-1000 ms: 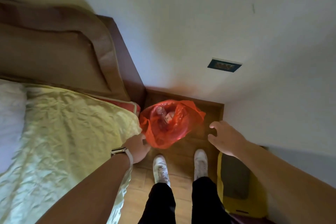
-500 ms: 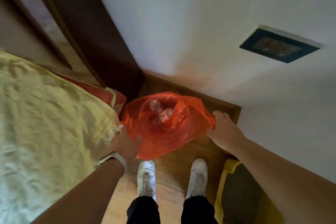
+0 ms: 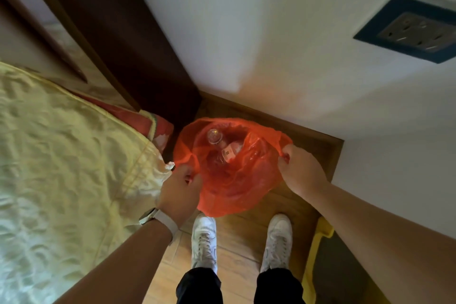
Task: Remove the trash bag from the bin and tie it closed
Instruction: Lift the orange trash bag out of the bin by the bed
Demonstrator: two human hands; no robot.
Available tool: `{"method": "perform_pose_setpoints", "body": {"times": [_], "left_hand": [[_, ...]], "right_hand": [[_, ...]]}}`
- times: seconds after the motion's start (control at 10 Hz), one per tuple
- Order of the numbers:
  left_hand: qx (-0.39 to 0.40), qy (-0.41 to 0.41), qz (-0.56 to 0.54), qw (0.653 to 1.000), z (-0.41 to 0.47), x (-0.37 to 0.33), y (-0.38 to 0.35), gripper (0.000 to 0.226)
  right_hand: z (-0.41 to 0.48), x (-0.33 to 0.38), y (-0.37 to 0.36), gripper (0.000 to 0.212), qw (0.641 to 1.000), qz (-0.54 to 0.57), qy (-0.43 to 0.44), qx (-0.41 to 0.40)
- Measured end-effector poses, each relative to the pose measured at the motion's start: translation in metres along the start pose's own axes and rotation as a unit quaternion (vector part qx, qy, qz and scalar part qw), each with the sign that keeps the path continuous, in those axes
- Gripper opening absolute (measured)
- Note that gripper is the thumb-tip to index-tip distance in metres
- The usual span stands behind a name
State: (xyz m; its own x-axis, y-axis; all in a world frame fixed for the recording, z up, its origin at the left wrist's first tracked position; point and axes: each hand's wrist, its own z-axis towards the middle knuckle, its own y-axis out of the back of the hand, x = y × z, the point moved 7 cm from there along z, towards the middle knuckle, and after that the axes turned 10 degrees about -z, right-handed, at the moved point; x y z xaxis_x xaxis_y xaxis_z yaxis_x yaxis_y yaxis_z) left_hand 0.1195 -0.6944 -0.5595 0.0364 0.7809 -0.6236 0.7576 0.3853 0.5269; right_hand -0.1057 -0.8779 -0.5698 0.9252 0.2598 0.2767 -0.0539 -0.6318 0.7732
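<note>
A translucent orange-red trash bag (image 3: 237, 180) stands open in the floor corner between the bed and the wall. The plastic covers the bin completely. Inside lie a clear plastic bottle (image 3: 215, 136) and a piece of white packaging (image 3: 230, 152). My left hand (image 3: 179, 189), with a watch on the wrist, pinches the bag's left rim. My right hand (image 3: 299, 169) pinches the right rim, fingers closed on the plastic.
A bed with a pale yellow cover (image 3: 66, 168) fills the left side, its dark wooden headboard (image 3: 128, 39) behind. White walls meet at the corner, one carrying a dark power socket (image 3: 409, 29). My white shoes (image 3: 204, 239) stand on the wooden floor. A yellow-edged object (image 3: 318, 254) sits at lower right.
I have leaned closer to the bag. Both hands moved from hovering beside it to gripping its rim on either side.
</note>
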Motion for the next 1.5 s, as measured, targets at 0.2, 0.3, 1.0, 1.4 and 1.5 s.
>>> {"method": "perform_pose_setpoints", "body": {"times": [0.2, 0.3, 1.0, 1.4, 1.5], "left_hand": [[0.055, -0.016, -0.095, 0.994, -0.034, -0.054, -0.013, 0.015], [0.087, -0.019, -0.133, 0.987, -0.051, -0.077, -0.017, 0.01], [0.009, 0.048, -0.408, 0.911, -0.063, -0.143, 0.075, 0.024], [-0.034, 0.024, -0.382, 0.923, -0.089, -0.187, 0.128, 0.035], [-0.011, -0.016, -0.362, 0.932, -0.108, -0.207, 0.141, 0.033]], "right_hand": [[-0.033, 0.042, 0.019, 0.02, 0.996, 0.065, 0.057, -0.015], [-0.051, 0.067, 0.03, 0.016, 0.992, 0.104, 0.071, -0.003], [-0.11, 0.112, 0.152, 0.013, 0.959, 0.239, 0.062, -0.141], [-0.17, 0.156, 0.213, 0.027, 0.957, 0.23, 0.122, -0.129], [-0.187, 0.168, 0.223, 0.021, 0.953, 0.244, 0.135, -0.121]]}}
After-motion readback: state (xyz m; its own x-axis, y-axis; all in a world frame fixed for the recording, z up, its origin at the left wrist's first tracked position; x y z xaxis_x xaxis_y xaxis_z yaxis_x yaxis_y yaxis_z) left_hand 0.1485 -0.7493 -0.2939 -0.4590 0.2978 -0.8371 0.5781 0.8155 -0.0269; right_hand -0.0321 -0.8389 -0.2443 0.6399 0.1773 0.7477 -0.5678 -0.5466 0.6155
